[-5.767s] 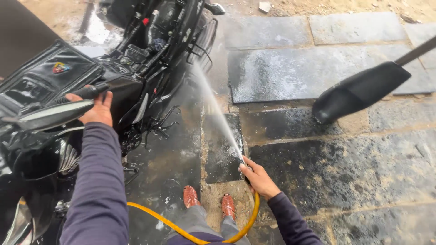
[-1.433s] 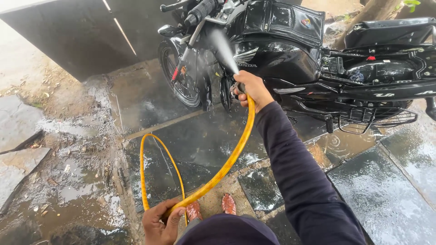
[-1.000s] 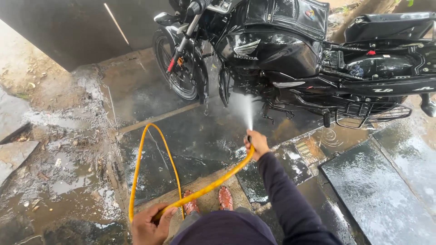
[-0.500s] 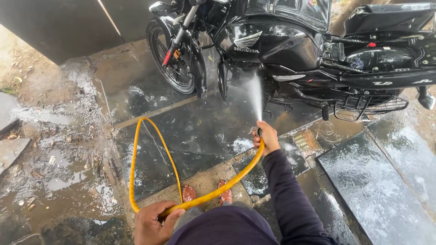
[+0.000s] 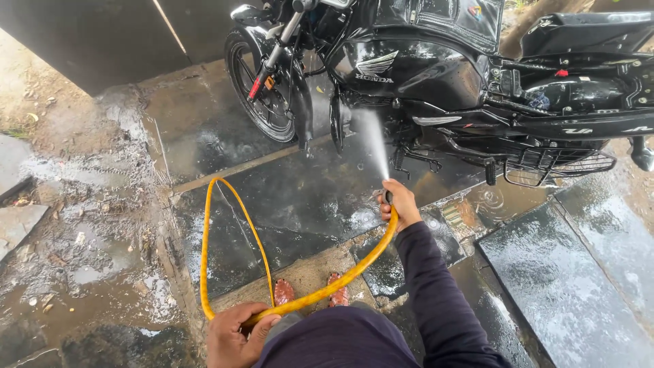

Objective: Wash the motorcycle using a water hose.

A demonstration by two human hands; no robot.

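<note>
Person hosing a black motorbike (image 5: 436,75) w/ a yellow hose (image 5: 354,269), seen from above

R hand (image 5: 400,204) is clamped round the hose end, arm stretched fwd in a dark sleeve (image 5: 436,300); a thin water jet (image 5: 375,140) leaves the fist and strikes the bike's lower body just behind the front wheel (image 5: 262,88). L hand (image 5: 235,334) is closed round the hose lower down, near the body; btw. the two hands the hose arcs up to the right, and behind the L hand it runs out in a tall narrow loop lying on the wet stone paving (image 5: 286,197). Two reddish shoes (image 5: 310,292) show under the hose, on a paler slab. Bike stands across the top of view, front wheel to the left. Muddy ground w/ puddles (image 5: 75,252) lies left of the paving
</note>
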